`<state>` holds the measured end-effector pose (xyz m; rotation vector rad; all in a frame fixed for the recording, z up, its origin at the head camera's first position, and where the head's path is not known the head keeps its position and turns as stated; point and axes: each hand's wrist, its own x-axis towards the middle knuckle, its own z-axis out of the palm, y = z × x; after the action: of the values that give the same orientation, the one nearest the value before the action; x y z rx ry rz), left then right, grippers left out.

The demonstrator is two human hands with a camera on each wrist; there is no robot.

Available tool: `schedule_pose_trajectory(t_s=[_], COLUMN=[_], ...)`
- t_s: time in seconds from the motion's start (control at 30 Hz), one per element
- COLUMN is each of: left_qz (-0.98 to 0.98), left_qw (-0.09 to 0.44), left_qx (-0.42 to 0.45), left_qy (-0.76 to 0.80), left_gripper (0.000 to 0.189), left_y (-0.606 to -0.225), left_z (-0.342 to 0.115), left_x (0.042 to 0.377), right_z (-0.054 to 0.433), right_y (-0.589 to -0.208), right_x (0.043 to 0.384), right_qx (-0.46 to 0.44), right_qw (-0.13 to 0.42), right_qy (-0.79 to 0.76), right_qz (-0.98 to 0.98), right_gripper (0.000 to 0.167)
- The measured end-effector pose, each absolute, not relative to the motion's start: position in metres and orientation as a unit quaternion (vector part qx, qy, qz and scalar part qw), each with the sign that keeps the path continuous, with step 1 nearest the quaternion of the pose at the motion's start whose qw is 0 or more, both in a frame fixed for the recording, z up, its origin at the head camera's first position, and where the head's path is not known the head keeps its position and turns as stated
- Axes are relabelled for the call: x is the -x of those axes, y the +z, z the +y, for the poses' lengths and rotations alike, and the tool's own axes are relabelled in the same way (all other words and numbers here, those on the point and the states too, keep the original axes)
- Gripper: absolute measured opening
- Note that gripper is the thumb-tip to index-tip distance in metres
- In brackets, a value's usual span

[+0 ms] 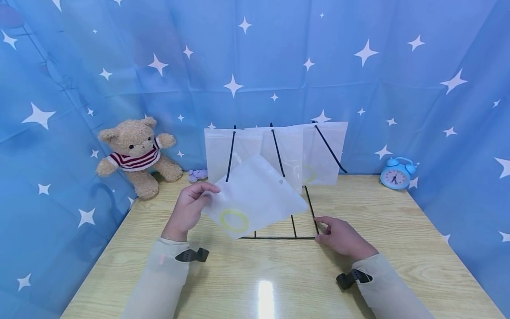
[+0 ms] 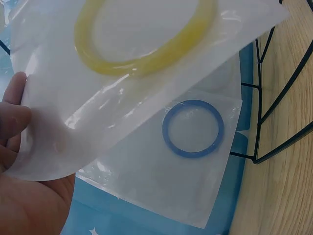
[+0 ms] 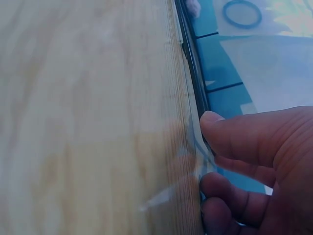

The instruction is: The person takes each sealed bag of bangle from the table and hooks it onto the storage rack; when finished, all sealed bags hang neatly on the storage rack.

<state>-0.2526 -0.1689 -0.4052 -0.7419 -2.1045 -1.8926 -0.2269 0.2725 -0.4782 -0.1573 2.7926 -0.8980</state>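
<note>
My left hand [image 1: 188, 208] pinches the edge of a translucent plastic bag [image 1: 259, 190], which is tilted in front of a black wire rack [image 1: 279, 238]. A yellow ring [image 2: 164, 58] shows in this bag. Three similar bags hang on the rack's prongs: a left one [image 1: 215, 153], a middle one [image 1: 291, 153] and a right one [image 1: 332, 150] with a faint yellow ring. Behind the held bag, the left wrist view shows a hanging bag with a blue ring [image 2: 193, 103]. My right hand [image 1: 340, 237] grips the rack's base near its front right corner.
A teddy bear [image 1: 137, 155] in a striped shirt sits at the back left, beside a small purple toy [image 1: 197, 175]. At the back right stands a blue alarm clock [image 1: 395, 177]. A star-patterned blue curtain [image 1: 279, 53] encloses the wooden table [image 1: 398, 230].
</note>
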Motion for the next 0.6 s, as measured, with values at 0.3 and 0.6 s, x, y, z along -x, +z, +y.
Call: schedule_pose_trajectory(t_s=[0.3, 0.6], left_qz=[-0.713, -0.721], left_qw=[0.105, 0.089], left_qx=[0.252, 0.254], left_qy=[-0.645, -0.639], left_gripper=[0.027, 0.031], left_y=[-0.4026, -0.4043], left_z=[-0.1648, -0.1632], left_x=[0.2488, 0.2498], right_z=[0.2722, 0.2714], right_y=[-0.4764, -0.4785], right_x=[0.2254, 0.2261], right_qx=[0.054, 0.052], right_qw=[0.103, 0.1], right_qy=[-0.302, -0.304], right_qz=[0.946, 0.946], right_gripper=[0.062, 0.061])
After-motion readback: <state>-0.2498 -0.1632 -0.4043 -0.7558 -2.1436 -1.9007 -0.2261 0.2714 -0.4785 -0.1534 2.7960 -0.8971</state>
